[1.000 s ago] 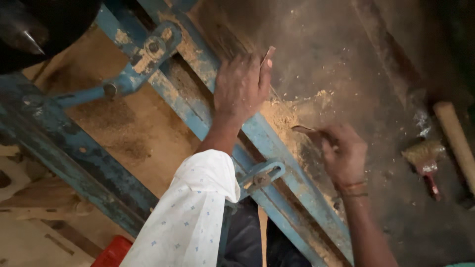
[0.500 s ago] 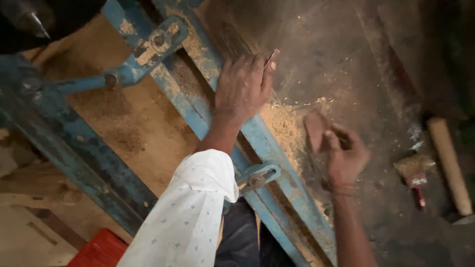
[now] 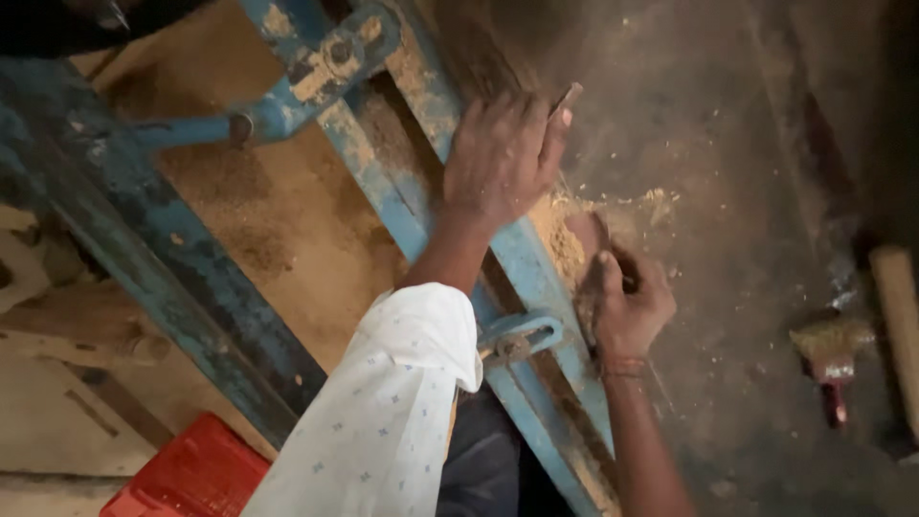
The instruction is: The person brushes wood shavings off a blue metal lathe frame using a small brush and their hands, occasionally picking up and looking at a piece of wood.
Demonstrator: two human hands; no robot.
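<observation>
While the left hand (image 3: 503, 158) presses flat on the blue rail (image 3: 522, 254), the right hand (image 3: 627, 306) grips a wood piece (image 3: 584, 235), probably brushing sawdust (image 3: 565, 239) away.

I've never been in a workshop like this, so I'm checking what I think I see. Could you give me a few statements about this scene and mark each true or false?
1. The left hand rests on a blue metal rail. True.
2. The right hand is empty. False: its fingers are closed on a small flat brownish piece; what it is cannot be told.
3. Sawdust lies heaped beside the rail near both hands. True.
4. A small brush is held in the left hand. False: it lies on the floor to the right, untouched.
5. The sleeve is plain black. False: it is white with small dots.
</observation>
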